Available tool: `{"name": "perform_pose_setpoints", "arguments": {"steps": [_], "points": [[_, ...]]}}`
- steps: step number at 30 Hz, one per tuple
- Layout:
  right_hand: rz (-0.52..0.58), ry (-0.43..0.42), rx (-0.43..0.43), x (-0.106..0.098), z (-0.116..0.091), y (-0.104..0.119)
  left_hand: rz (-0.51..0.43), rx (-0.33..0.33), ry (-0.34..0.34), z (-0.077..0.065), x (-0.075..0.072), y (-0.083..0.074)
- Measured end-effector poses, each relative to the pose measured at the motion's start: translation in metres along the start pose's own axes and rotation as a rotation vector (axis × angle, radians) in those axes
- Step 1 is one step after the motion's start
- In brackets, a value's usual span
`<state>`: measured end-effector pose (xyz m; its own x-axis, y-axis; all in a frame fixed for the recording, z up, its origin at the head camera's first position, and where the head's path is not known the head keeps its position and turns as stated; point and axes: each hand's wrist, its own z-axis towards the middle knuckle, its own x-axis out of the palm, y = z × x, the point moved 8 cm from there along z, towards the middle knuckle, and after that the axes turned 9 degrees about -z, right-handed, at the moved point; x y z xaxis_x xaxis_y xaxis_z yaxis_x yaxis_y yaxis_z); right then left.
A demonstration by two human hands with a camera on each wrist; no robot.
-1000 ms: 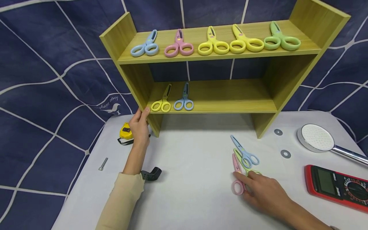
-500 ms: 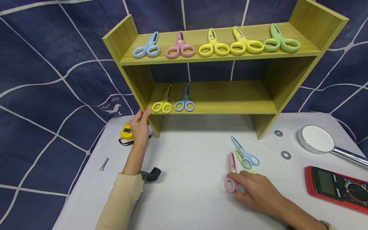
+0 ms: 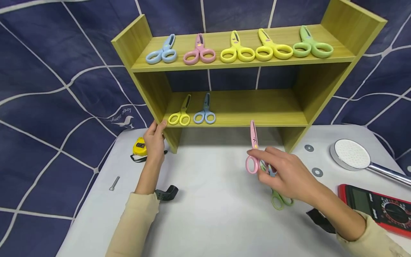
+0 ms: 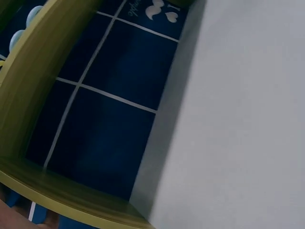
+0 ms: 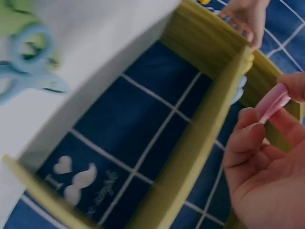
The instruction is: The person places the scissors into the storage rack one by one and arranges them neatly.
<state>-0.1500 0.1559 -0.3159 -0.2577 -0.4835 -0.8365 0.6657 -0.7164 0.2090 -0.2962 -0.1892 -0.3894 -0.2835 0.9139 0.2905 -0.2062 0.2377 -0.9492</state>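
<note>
My right hand [image 3: 287,173] pinches pink scissors [image 3: 253,135] by the handle, raised in front of the wooden shelf's [image 3: 257,107] lower board, blade pointing away. In the right wrist view the pink scissors' handle [image 5: 273,102] sits between thumb and fingers. Green scissors [image 3: 278,202] and blue scissors [image 3: 272,172] lie on the table beneath, partly covered by that hand. My left hand [image 3: 155,141] grips the shelf's left side at the lower board, thumb in front. Yellow scissors [image 3: 181,114] and blue scissors [image 3: 205,110] lie on the lower board's left part.
Several scissors in blue, pink, yellow and green line the shelf's top board [image 3: 218,67]. To the right are two washers [image 3: 317,172], a shower head [image 3: 351,153] and a red multimeter [image 3: 379,207]. A tape measure [image 3: 140,147] and a bolt [image 3: 114,183] lie left.
The right hand has lifted the pink scissors off the table, carrying them left, then forward toward the lower board. The left hand has stayed on the shelf.
</note>
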Motion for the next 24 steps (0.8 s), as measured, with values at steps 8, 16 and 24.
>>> {"name": "perform_pose_setpoints", "arguments": {"steps": [8,16,24], "points": [[0.037,0.097,0.053,0.003,0.04,-0.003,-0.009,0.024,-0.025,0.0,0.001,-0.003],[-0.006,0.112,0.188,0.004,0.062,-0.011,-0.012,0.016,-0.032,-0.001,0.001,-0.001],[-0.161,0.02,0.215,0.007,0.083,-0.01,-0.001,0.003,-0.043,-0.001,-0.001,0.0]]}}
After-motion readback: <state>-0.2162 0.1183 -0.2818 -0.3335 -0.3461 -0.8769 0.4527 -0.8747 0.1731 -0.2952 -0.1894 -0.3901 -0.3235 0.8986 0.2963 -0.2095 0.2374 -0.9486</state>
